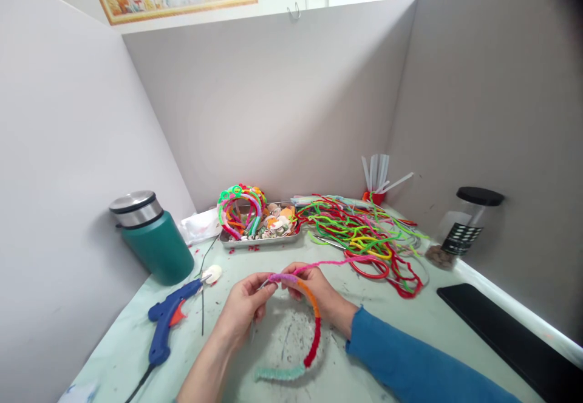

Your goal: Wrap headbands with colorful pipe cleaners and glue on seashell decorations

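Observation:
My left hand pinches the bare metal end of a curved headband. Fuzzy pipe cleaners cover the band in purple, orange, red and teal sections. My right hand grips the band near its purple part and also holds a pink pipe cleaner, which trails off to the right. Both hands are closed and hover just above the pale green table. A blue sleeve covers my right forearm.
A blue glue gun lies left of my hands, beside a green flask. Behind stand a metal tray with finished headbands, a heap of pipe cleaners, a black-lidded jar and a black pad. Grey partition walls enclose the table.

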Motion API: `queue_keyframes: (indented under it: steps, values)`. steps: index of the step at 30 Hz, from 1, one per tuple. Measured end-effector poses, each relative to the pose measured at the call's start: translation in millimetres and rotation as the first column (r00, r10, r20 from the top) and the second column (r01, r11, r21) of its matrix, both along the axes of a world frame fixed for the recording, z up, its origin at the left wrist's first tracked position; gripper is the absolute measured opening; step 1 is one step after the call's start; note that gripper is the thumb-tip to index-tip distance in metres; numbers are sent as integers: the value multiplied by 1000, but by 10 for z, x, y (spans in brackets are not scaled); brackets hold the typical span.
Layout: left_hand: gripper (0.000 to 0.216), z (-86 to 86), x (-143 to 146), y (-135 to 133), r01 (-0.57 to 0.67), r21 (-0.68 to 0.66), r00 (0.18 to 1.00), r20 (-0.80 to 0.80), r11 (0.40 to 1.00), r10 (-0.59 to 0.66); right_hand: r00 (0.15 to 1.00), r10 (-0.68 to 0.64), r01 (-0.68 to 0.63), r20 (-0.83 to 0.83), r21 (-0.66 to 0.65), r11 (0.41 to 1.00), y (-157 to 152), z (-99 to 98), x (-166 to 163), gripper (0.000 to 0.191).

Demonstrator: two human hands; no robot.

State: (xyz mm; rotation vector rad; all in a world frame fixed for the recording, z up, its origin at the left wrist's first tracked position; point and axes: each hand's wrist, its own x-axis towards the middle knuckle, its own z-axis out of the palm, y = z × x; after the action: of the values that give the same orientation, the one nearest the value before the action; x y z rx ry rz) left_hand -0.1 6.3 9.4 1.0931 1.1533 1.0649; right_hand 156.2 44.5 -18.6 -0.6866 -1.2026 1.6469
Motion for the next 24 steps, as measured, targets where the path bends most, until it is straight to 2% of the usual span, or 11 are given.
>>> queue_keyframes:
  steps: [7, 12, 18, 24]
  values:
    - [34, 5, 11, 13, -18, 71, 994, -105, 997, 25, 1000, 17, -17, -13, -2, 1000, 18, -22, 16, 30]
    - [37, 0, 11, 11, -17, 78, 997, -69, 997, 23, 998, 53, -53, 40, 19, 998, 18, -15, 23, 34]
    - [38, 25, 35, -8, -39, 102, 991, -121, 994, 52, 999, 45, -45, 20, 7, 999, 18, -6, 22, 34]
    - [38, 22, 47, -5, -26, 77, 999, -43, 997, 29, 999, 23, -23, 27, 17, 1000, 15, 2, 25, 32]
